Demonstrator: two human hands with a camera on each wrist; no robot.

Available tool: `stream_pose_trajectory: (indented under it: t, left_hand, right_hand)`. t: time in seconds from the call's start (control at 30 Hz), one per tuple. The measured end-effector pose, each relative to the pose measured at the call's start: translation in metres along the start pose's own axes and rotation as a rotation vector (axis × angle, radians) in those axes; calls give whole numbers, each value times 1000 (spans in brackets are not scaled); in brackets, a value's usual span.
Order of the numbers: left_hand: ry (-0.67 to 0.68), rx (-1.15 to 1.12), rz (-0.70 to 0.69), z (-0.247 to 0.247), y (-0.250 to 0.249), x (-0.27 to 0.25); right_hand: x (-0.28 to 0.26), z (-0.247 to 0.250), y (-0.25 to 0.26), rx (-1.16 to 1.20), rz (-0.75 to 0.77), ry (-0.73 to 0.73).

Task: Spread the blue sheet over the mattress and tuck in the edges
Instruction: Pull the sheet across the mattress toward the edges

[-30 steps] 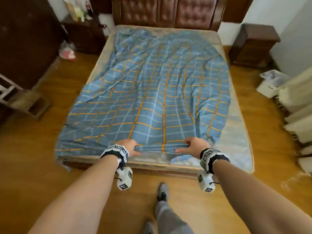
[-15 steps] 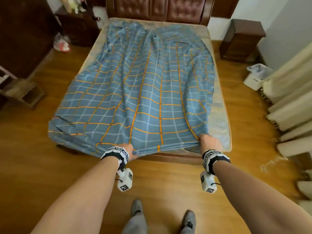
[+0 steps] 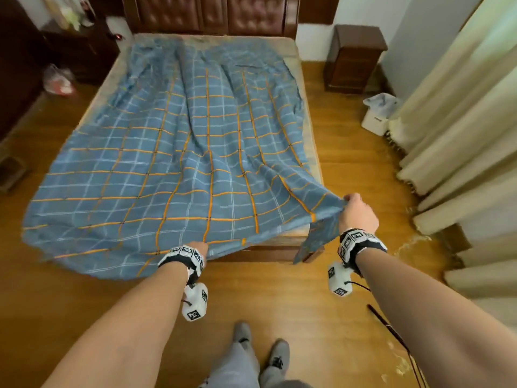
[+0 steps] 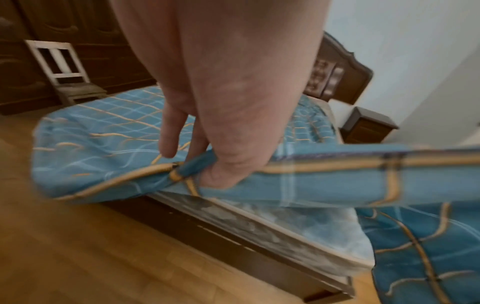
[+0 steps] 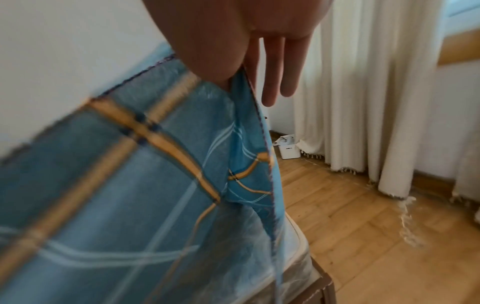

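A blue sheet (image 3: 179,169) with an orange and white grid lies wrinkled over the mattress (image 3: 312,135), its near edge lifted off the foot of the bed. My left hand (image 3: 200,247) pinches that near edge around its middle; the left wrist view shows the thumb (image 4: 228,172) pressing a fold of the sheet (image 4: 337,174). My right hand (image 3: 355,211) holds the sheet's near right corner raised past the bed's right corner, with a flap hanging below. In the right wrist view the sheet (image 5: 130,185) is pinched while two fingers (image 5: 272,82) stay straight. The mattress (image 4: 285,230) shows bare underneath.
A padded headboard (image 3: 212,12) stands at the far end, with a dark nightstand (image 3: 355,57) to its right. A white bin (image 3: 377,116) and cream curtains (image 3: 461,135) line the right side. A wooden chair (image 4: 67,72) stands left. My feet (image 3: 260,348) are on the wooden floor.
My right hand has moved right and up, drawing the sheet's corner out past the bed's right corner. The near edge now hangs beyond the foot. My left hand keeps its grip.
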State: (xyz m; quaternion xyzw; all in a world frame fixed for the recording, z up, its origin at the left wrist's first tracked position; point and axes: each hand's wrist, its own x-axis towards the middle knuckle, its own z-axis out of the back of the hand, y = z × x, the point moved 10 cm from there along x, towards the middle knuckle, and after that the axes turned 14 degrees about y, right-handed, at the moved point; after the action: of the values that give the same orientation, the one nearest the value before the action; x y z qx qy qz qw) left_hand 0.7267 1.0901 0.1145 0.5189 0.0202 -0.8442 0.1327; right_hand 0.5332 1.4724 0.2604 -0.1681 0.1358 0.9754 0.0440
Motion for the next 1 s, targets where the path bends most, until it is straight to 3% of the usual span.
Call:
stream_pose_trajectory:
  t: [0.1,0.2,0.33,0.43,0.67,0.8,0.9,1.0]
  left_hand:
    - [-121,-98,-230,53,-82,-22]
    - [-243,-170,-533,106,-171,-42]
    - [-364,-93,-628,160,-264,-70]
    - [-442,-56,-592,181,-293,-81]
    - [-380,-207,-458,181,-295,-65]
    - [-361,-303,-278,163,-320,-58]
    - [-190,-256,-168,125,-359,-40]
    - [-54,-196,-159,101,-412,-29]
  right_hand:
    - [4,12,-16,225,25,18]
    - [8,19,-14,331,154,94]
    - [16,34,-9,198,312,154]
    - [27,43,-18,-11,397,106]
    - [92,39,-114,-71,188,92]
    - [122,38,-134,79,301,188]
    - [129,40,-159,83,428,308]
    - [139,31,-195,-63,478,509]
